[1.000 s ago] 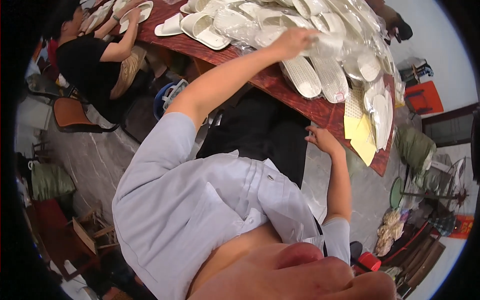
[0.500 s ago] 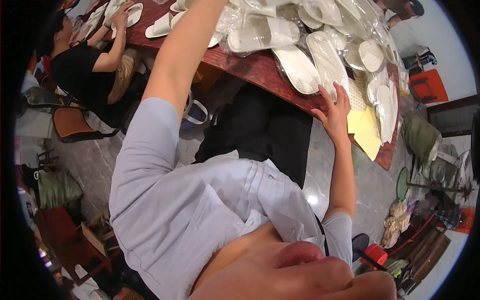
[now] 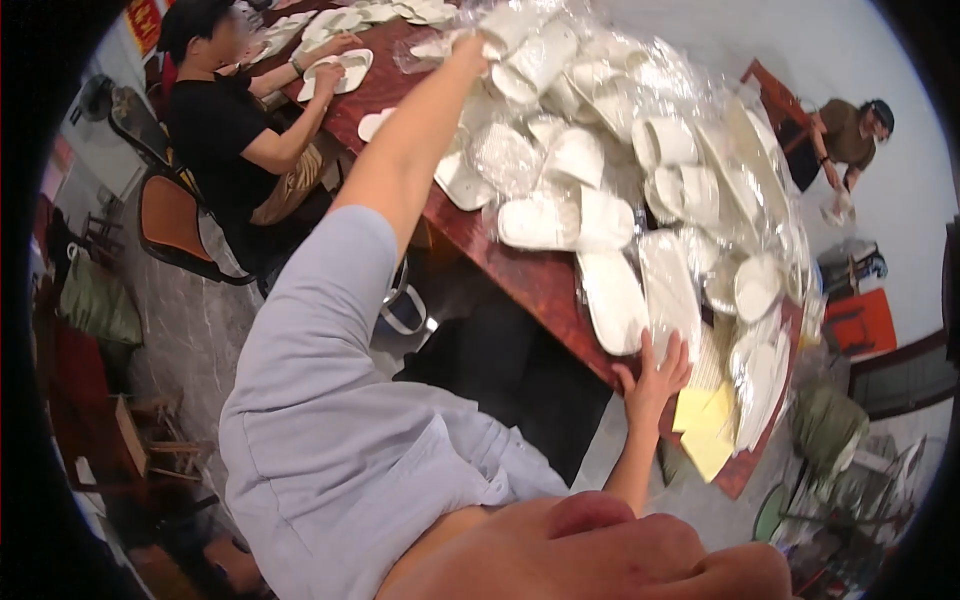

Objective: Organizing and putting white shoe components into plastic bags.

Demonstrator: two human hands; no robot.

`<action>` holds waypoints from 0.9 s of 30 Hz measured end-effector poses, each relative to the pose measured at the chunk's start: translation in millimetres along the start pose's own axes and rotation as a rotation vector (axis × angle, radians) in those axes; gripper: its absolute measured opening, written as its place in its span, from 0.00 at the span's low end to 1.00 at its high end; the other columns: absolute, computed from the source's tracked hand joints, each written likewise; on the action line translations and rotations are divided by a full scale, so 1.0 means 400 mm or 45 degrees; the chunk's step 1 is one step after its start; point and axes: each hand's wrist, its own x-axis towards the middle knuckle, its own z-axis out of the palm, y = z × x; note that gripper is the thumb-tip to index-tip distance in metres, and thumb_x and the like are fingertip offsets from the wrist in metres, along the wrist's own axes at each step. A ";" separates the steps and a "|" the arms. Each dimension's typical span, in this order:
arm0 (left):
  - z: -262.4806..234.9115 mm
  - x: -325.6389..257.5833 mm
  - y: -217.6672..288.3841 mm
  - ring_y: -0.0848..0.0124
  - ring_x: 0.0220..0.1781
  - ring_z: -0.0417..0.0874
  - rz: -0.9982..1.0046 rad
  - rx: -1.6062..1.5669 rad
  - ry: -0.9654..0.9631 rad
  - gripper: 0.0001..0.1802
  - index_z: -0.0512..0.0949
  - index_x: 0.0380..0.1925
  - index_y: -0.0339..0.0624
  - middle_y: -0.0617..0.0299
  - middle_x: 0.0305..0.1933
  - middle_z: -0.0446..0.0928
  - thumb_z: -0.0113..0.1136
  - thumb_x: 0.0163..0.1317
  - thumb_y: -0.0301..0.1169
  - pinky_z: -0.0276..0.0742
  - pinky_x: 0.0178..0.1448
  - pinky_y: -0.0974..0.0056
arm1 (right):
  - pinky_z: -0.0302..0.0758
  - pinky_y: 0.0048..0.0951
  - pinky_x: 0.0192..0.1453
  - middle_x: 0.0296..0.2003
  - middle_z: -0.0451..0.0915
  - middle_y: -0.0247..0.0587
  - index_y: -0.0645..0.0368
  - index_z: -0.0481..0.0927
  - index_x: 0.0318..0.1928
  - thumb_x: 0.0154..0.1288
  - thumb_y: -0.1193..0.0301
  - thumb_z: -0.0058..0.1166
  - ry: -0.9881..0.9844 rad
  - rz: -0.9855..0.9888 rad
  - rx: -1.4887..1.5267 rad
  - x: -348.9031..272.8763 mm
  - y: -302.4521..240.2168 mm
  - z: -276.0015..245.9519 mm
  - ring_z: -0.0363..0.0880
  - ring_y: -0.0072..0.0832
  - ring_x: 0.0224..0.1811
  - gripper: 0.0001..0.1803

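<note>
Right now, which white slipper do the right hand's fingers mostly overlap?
The right white slipper of the side-by-side pair at the table's near edge: the right hand overlaps its near end, whereas the left white slipper lies left of most fingers.

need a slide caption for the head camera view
Left hand extended to a heap of white slippers on a reddish table, right hand open at the heap's near edge.

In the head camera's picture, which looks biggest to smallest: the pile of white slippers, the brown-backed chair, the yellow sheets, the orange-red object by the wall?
1. Pile of white slippers
2. Brown-backed chair
3. Yellow sheets and orange-red object: too alike to rank; the object stands farther off.
</note>
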 end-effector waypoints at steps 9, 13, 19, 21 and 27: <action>-0.020 -0.247 0.256 0.51 0.62 0.73 0.029 1.089 0.515 0.47 0.48 0.71 0.45 0.36 0.61 0.67 0.63 0.54 0.31 0.78 0.52 0.50 | 0.50 0.54 0.72 0.71 0.51 0.58 0.46 0.68 0.67 0.51 0.52 0.66 0.298 0.050 0.309 -0.008 0.032 0.008 0.49 0.56 0.72 0.42; -0.034 -0.288 0.321 0.42 0.73 0.51 0.154 1.702 0.526 0.56 0.36 0.75 0.57 0.30 0.66 0.56 0.64 0.53 0.33 0.60 0.67 0.39 | 0.51 0.44 0.73 0.70 0.53 0.59 0.59 0.58 0.70 0.56 0.77 0.57 0.306 0.264 0.731 0.038 0.080 0.048 0.53 0.53 0.71 0.40; 0.023 -0.479 0.299 0.40 0.71 0.49 0.897 1.839 0.246 0.48 0.52 0.73 0.60 0.37 0.67 0.55 0.63 0.52 0.31 0.48 0.69 0.35 | 0.56 0.40 0.72 0.67 0.60 0.56 0.63 0.55 0.71 0.56 0.80 0.57 0.173 0.548 1.314 0.080 0.118 0.051 0.60 0.44 0.68 0.42; 0.023 -0.556 0.246 0.40 0.71 0.49 1.136 1.911 0.003 0.46 0.57 0.72 0.62 0.39 0.66 0.57 0.66 0.51 0.36 0.50 0.68 0.36 | 0.55 0.39 0.73 0.66 0.61 0.54 0.63 0.57 0.70 0.55 0.82 0.56 0.187 0.549 1.384 0.087 0.133 0.073 0.61 0.42 0.67 0.40; 0.036 -1.006 0.070 0.38 0.70 0.54 1.465 1.666 -1.029 0.35 0.71 0.61 0.60 0.39 0.61 0.61 0.67 0.50 0.44 0.54 0.65 0.34 | 0.67 0.35 0.66 0.62 0.67 0.51 0.65 0.64 0.65 0.61 0.82 0.55 0.213 0.691 1.723 0.096 0.102 0.039 0.69 0.38 0.61 0.31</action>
